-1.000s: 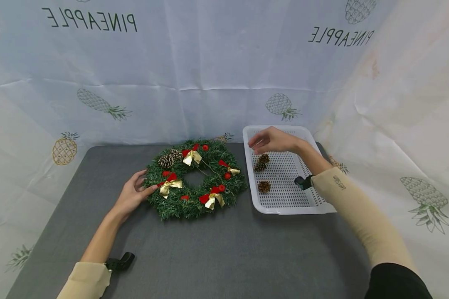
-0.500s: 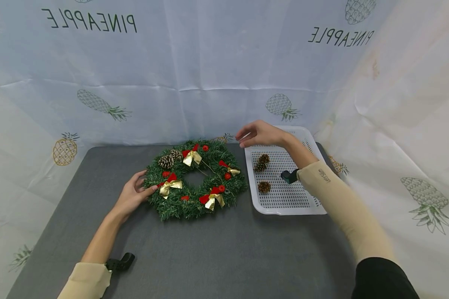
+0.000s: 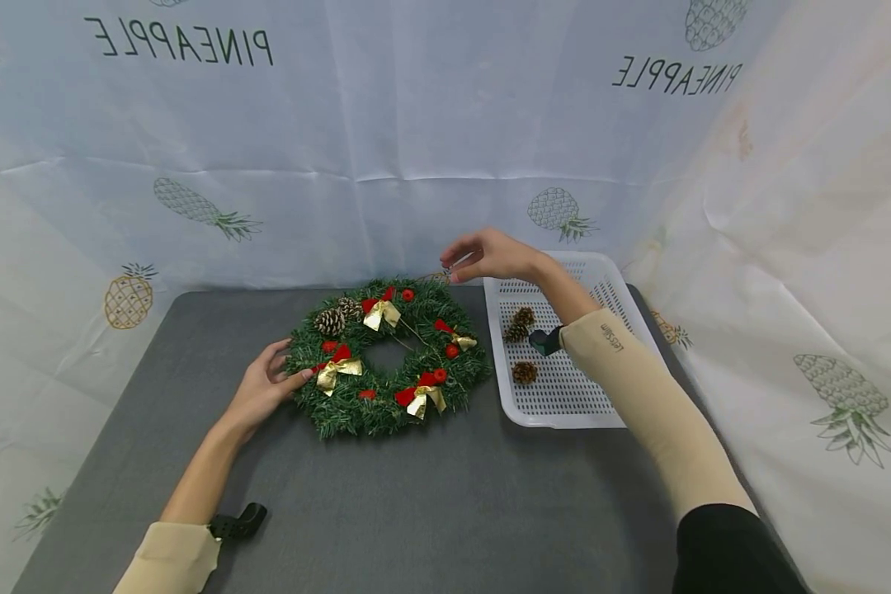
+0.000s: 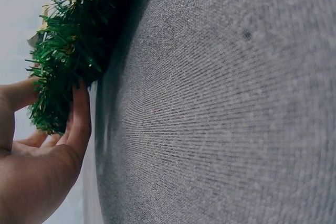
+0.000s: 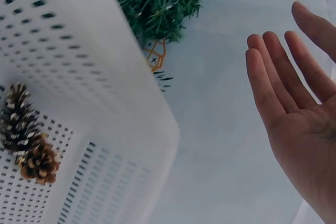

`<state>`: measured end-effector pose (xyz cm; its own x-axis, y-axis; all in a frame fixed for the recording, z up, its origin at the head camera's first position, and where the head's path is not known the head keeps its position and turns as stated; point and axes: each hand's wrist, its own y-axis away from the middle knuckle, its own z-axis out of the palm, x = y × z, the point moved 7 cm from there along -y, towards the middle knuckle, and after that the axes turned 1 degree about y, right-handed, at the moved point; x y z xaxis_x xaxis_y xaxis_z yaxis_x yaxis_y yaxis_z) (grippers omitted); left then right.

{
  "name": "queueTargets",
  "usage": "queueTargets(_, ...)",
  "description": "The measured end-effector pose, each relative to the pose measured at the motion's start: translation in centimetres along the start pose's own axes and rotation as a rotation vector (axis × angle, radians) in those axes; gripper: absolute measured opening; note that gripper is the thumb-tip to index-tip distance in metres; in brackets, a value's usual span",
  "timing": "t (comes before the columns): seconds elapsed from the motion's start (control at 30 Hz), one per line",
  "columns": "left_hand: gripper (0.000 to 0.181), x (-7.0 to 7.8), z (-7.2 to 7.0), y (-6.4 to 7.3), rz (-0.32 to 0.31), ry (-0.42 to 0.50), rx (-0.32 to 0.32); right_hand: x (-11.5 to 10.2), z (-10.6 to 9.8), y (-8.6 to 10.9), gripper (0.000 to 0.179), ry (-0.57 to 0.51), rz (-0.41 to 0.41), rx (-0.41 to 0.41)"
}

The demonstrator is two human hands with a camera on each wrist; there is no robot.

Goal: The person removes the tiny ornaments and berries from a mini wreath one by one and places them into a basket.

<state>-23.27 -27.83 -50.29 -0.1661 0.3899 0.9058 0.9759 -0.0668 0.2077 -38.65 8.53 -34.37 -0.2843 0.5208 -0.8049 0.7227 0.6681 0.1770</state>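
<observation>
A green Christmas wreath point(image 3: 319, 422) with red and gold bows lies on the grey table. Two pine cones point(image 3: 330, 321) sit at its upper left. My left hand point(image 3: 258, 388) grips the wreath's left edge, thumb on top and the other fingers round the outer side, as the left wrist view shows up close. My right hand point(image 3: 493, 254) hangs in the air past the wreath's far right edge. Its palm and spread fingers point(image 5: 291, 95) hold nothing in the right wrist view.
To the right of the wreath stands a white perforated plastic basket point(image 3: 496, 379). Inside it lie a pair of pine cones point(image 3: 520, 323) and a single cone point(image 3: 524, 373) nearer the front. A pineapple-print curtain point(image 3: 416, 124) hangs behind the table.
My right hand has travelled left, from above the basket toward the back right of the wreath. My left hand and the wreath have stayed put.
</observation>
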Motion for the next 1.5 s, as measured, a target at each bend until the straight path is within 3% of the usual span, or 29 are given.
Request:
queueTargets(0.8, 0.098, -0.1, -0.1, -0.2, -0.002, -0.008, 0.007, -3.8, 3.3, -5.8, 0.05, -0.05, -0.042, -0.024)
queueTargets(1.5, 0.097, -0.1, 0.0, -0.2, 0.0, 0.0, 0.002, -4.3, 7.6, -10.0, 0.053, -0.075, -0.049, -0.013)
